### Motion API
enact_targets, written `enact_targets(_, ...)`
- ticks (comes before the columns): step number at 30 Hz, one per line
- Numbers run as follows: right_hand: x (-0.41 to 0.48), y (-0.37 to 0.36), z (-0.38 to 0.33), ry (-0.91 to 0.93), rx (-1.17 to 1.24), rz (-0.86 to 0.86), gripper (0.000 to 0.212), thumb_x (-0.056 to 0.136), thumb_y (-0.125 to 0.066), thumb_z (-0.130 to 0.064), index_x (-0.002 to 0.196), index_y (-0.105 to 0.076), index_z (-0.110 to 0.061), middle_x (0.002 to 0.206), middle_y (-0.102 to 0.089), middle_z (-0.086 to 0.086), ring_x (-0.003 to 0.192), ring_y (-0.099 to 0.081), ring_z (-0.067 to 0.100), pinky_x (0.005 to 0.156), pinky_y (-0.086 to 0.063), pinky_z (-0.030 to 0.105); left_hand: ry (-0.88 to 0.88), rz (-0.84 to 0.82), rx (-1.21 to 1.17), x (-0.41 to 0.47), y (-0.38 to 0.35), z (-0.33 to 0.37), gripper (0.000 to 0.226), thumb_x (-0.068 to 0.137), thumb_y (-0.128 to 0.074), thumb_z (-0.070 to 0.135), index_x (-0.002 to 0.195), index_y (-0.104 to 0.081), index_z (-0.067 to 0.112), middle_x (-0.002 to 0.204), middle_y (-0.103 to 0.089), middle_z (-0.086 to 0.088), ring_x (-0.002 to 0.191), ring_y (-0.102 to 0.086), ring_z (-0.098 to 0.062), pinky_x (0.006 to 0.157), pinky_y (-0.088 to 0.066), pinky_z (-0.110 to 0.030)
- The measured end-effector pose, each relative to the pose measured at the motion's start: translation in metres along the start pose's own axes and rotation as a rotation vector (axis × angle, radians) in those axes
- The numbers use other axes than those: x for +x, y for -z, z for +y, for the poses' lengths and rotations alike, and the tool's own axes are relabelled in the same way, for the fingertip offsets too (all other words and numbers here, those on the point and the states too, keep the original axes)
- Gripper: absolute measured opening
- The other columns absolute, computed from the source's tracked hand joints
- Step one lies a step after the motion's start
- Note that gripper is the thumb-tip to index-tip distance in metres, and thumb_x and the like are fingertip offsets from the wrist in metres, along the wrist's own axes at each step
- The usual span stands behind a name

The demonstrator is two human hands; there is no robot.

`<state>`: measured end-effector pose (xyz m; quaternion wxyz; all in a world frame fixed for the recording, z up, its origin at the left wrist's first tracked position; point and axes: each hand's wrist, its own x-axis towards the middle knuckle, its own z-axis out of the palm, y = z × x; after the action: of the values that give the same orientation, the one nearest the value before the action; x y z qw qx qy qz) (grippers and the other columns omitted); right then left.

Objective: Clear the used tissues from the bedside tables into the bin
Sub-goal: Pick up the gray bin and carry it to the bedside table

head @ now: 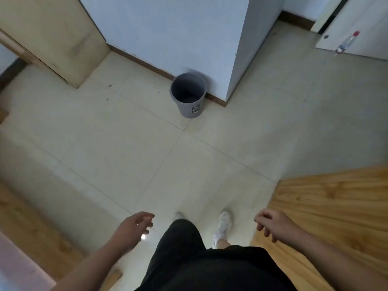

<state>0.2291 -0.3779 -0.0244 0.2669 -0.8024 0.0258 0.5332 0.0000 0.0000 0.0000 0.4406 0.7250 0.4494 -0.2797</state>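
A grey round bin (188, 95) stands on the tiled floor against the corner of a white wall, ahead of me. Its inside looks dark, and I see no tissue in it. My left hand (133, 227) hangs low at the bottom left with loose, spread fingers and holds nothing. My right hand (273, 224) is at the bottom right, fingers curled slightly downward, also holding nothing. Both hands are far from the bin. No tissues and no bedside table tops are in view.
A wooden surface (336, 211) fills the lower right and a wooden edge (31, 227) the lower left. A pale wooden cabinet (56, 36) stands at the upper left. A plastic bottle with a red cap (347, 42) lies by a white door at the upper right.
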Motion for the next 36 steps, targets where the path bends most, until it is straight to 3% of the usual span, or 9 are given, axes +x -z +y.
enact_targets(8,0.070,0.070,-0.141,0.163,0.083,0.015,0.013,0.094,-0.066,-0.023,0.090,-0.076,-0.015,0.079,-0.078,0.002,0.060,-0.066,0.012,0.048,-0.051,0.029,0.228,0.001,-0.180,0.017,0.020,-0.005,0.017,0.106,-0.060,0.021,0.105,-0.076,0.024,0.097,-0.080,-0.003,0.083,-0.074,-0.021,0.063,-0.049,-0.030)
enact_targets(15,0.127,0.098,-0.256,0.150,0.229,0.048,0.012,0.095,-0.065,-0.019,0.095,-0.076,-0.013,0.081,-0.078,0.005,0.064,-0.067,0.017,0.049,-0.051,0.030,0.190,-0.030,-0.198,0.130,0.101,0.054,0.019,0.106,-0.057,0.018,0.104,-0.075,0.024,0.100,-0.079,-0.005,0.086,-0.075,-0.024,0.065,-0.050,-0.031)
enact_targets(19,0.132,0.110,-0.274,0.078,0.145,0.097,0.013,0.096,-0.064,-0.021,0.094,-0.076,-0.017,0.081,-0.078,0.003,0.063,-0.068,0.013,0.050,-0.053,0.028,0.098,-0.036,-0.198,0.183,0.159,0.124,0.018,0.106,-0.057,0.019,0.106,-0.075,0.024,0.100,-0.079,-0.005,0.086,-0.074,-0.024,0.066,-0.051,-0.032)
enact_targets(29,0.183,0.166,-0.240,-0.230,0.083,0.150,0.014,0.095,-0.066,-0.019,0.090,-0.075,-0.010,0.073,-0.078,0.005,0.054,-0.066,0.017,0.048,-0.046,0.028,-0.108,0.004,-0.179,0.299,0.254,0.294,0.020,0.105,-0.056,0.021,0.105,-0.075,0.027,0.097,-0.079,0.001,0.083,-0.073,-0.019,0.066,-0.052,-0.032)
enact_targets(36,0.271,0.231,-0.338,-0.138,-0.057,0.046,0.014,0.094,-0.061,-0.020,0.092,-0.074,-0.015,0.083,-0.078,0.005,0.063,-0.065,0.016,0.049,-0.048,0.027,0.024,0.040,-0.253,0.331,0.264,0.317,0.021,0.106,-0.054,0.021,0.108,-0.075,0.025,0.103,-0.078,-0.003,0.089,-0.073,-0.022,0.069,-0.054,-0.033)
